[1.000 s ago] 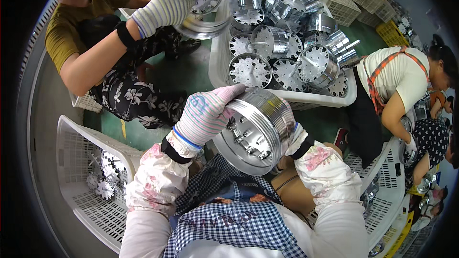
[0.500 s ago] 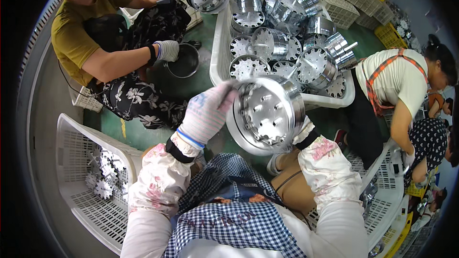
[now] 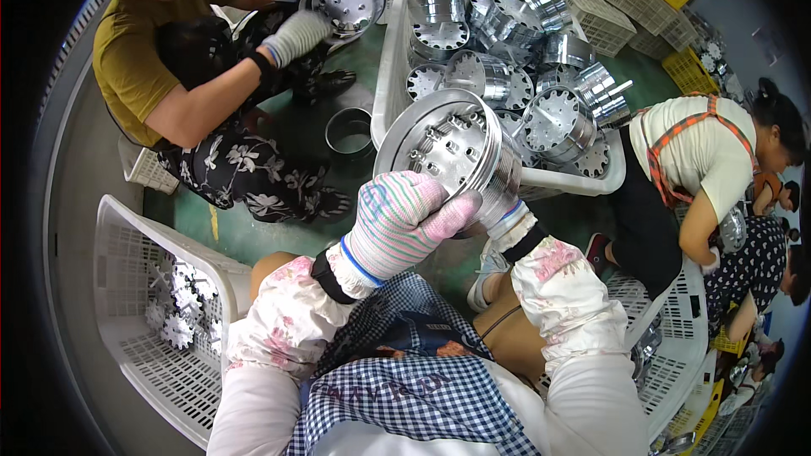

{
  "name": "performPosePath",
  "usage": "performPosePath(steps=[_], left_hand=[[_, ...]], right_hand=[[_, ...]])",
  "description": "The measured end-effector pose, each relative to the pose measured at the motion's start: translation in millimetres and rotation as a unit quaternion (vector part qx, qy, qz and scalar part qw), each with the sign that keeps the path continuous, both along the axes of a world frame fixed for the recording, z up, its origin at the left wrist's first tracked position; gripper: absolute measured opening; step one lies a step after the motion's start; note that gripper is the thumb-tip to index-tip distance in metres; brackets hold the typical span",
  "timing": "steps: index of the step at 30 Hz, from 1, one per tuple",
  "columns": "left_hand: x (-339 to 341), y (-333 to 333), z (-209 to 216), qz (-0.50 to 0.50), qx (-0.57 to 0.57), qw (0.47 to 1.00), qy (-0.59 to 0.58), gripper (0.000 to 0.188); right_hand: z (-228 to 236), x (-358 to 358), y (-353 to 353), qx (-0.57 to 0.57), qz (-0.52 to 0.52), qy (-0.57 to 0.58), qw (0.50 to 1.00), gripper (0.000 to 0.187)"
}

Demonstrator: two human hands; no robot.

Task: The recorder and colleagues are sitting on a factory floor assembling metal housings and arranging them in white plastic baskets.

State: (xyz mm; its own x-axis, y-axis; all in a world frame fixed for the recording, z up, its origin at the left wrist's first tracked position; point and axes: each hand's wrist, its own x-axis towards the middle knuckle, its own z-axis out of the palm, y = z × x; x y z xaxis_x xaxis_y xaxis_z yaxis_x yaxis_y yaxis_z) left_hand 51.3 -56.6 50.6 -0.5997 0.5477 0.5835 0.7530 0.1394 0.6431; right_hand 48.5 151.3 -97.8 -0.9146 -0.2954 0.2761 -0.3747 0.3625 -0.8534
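- While the left hand point(image 3: 397, 224) wraps gloved fingers over the near rim of the drum point(image 3: 452, 152), its studded face tilts up and away from the grip — axis leaning toward the crate point(image 3: 384, 76).
- Right hand point(image 3: 507, 218) sits under the drum's far side, mostly hidden — closed or not, I cannot tell.

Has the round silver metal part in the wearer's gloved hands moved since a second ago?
Yes. The round silver metal part has risen toward the white crate of similar parts, now overlapping its rim.

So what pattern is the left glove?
The left hand wears a knit glove striped pink, green and white, seen in the head view.
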Motion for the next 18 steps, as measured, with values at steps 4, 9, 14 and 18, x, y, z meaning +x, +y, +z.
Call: performPosePath(steps=[4,9,14,18], left_hand=[[1,1,2,0.01,0.015,1.0,-0.015,0.037],[-4,13,-2,0.076,0.051,0.945,-0.313,0.035],[-29,14,-24,0.106,0.201,0.878,-0.422,0.032],[-28,12,-16,0.117,0.257,0.852,-0.442,0.032]], right_hand=[[5,-11,-8,-0.004,0.003,-0.022,1.0,0.058],[65,19,-12,0.151,-0.114,-0.109,0.976,0.051],[128,13,-22,0.303,-0.214,-0.188,0.909,0.045],[134,21,1,-0.208,-0.218,-0.135,0.944,0.036]])
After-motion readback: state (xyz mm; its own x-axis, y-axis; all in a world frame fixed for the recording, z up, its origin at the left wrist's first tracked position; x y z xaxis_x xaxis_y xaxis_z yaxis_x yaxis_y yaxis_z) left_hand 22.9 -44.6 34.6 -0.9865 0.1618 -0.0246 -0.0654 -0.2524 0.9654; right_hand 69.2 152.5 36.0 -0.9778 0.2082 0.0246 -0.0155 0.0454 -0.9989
